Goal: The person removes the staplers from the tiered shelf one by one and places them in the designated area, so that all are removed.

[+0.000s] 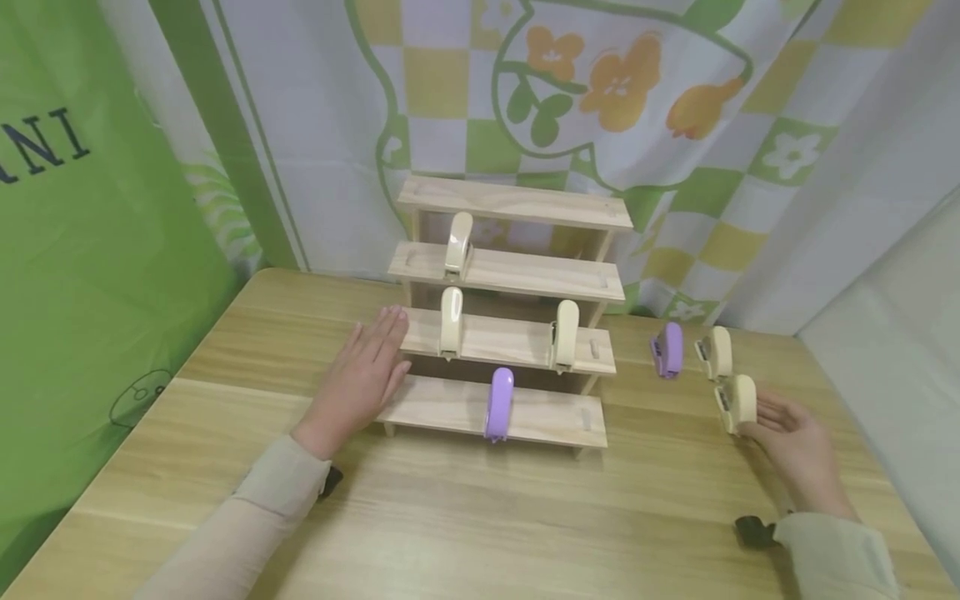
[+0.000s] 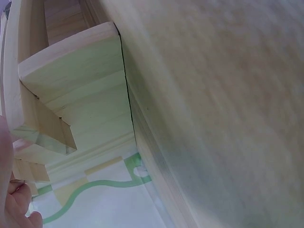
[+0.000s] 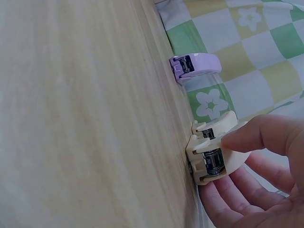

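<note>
Cream stapler (image 1: 742,404) on the counter (image 1: 480,521), clamped between thumb and fingers of the right hand (image 1: 798,450).
Probably light, stiff, smooth; best gripped mid-body. Left hand (image 1: 358,375): fingers straight, nearly together.

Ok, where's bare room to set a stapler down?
The top shelf is bare, as is the table in front of the rack. The table's right side is crowded: purple stapler, cream stapler, and right hand gripping another.
</note>
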`<state>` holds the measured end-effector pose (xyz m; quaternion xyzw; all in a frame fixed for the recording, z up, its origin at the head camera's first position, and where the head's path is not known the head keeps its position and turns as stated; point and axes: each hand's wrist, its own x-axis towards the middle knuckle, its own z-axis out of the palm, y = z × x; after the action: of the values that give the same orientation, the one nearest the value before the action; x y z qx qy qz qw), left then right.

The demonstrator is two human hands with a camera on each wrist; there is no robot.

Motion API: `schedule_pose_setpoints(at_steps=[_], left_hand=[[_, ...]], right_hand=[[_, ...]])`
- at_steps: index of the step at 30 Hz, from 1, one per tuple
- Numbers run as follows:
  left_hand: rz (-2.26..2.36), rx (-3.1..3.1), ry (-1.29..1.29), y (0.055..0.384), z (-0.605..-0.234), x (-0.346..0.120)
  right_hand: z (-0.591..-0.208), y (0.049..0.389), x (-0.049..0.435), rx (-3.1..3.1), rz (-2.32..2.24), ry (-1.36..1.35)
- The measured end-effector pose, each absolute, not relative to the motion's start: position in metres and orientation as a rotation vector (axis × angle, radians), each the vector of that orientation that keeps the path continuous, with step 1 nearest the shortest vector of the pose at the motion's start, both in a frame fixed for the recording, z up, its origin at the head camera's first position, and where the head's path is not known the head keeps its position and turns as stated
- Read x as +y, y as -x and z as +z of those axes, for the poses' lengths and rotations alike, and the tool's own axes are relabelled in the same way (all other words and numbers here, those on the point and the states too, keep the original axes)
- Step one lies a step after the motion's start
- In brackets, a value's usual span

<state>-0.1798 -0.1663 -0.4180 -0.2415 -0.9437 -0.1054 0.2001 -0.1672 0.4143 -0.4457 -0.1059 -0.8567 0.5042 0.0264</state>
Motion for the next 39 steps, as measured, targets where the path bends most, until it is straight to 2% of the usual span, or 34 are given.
schedule_pose_setpoints(at_steps=[7, 13, 21, 32, 39], left_hand=[[-0.286, -2.635, 0.677, 0.180, -0.418, -0.167], [-0.297, -2.647, 0.676, 0.178, -0.418, -0.166], [-0.304, -2.638, 0.674, 0.180, -0.421, -0.167], [-0.297, -2.672, 0.661, 0.180, -0.420, -0.165], [-0.300, -2.665, 0.655, 0.181, -0.419, -0.165]], right_hand=[[-0.447, 0.168, 0.415, -2.625, 1.569, 0.277], [-0.444, 0.167, 0.412, -2.754, 1.382, 0.282], [-0.414, 0.163, 0.385, -2.728, 1.116, 0.398], [-0.367, 0.158, 0.318, -2.482, 1.182, 0.199], [-0.349, 0.157, 0.275, -2.284, 1.210, -0.111]])
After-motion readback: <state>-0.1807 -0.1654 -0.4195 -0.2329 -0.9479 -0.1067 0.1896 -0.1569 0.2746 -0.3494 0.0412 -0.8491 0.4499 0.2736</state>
